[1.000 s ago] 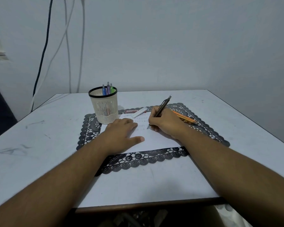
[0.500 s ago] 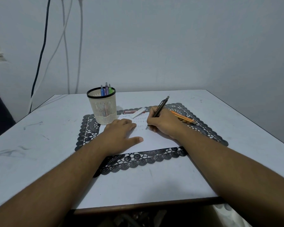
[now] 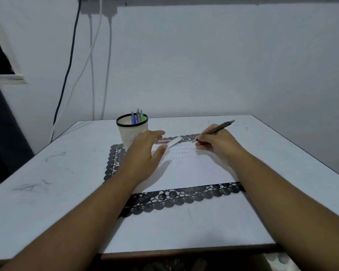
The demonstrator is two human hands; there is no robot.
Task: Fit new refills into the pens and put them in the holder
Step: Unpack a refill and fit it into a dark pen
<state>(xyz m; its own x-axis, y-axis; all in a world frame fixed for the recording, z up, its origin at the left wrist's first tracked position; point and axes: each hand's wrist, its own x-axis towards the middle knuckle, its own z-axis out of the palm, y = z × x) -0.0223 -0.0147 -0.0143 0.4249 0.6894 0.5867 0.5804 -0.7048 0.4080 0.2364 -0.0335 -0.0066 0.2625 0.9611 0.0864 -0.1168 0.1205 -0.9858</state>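
**Dark pen gripped at centre right**

On white bench (image 3: 47, 192), left of centre: cream holder (image 3: 132, 132) with coloured pens (image 3: 137, 117) upright inside; just right, left hand (image 3: 145, 151) raised, fingers spread, holding nothing; white paper (image 3: 190, 171) on black lace mat (image 3: 184, 196); centre right, right hand (image 3: 217, 143) pinching dark pen (image 3: 218, 129), tip near paper.

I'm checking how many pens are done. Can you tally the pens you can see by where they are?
Coloured pens standing in the cream mesh pen holder: 3 (blue, purple, green)
Dark grey pen gripped in the right hand: 1
Total: 4
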